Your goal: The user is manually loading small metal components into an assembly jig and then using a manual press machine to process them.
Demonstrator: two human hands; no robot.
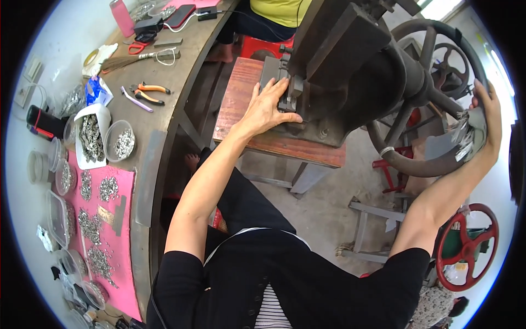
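A dark, heavy hand press (361,71) stands on a wooden-topped bench (241,88) in front of me. My left hand (268,107) lies on the metal die block (293,90) at its base, fingers stretched out and thumb spread to the right. Whatever small piece may lie beneath those fingers is hidden. At the right, my right hand (490,112) is closed round the rim of the press's big handwheel (402,162), its fingertips showing at the inner side. Worn grey cloth (466,134) is wrapped on the rim just below that hand.
On the left table, a pink mat (123,219) carries piles of small metal parts (101,263). Plastic tubs (119,141), orange-handled pliers (150,93) and a brush (129,60) lie there too. A red handwheel (468,247) stands at lower right. Another person (279,13) sits beyond the bench.
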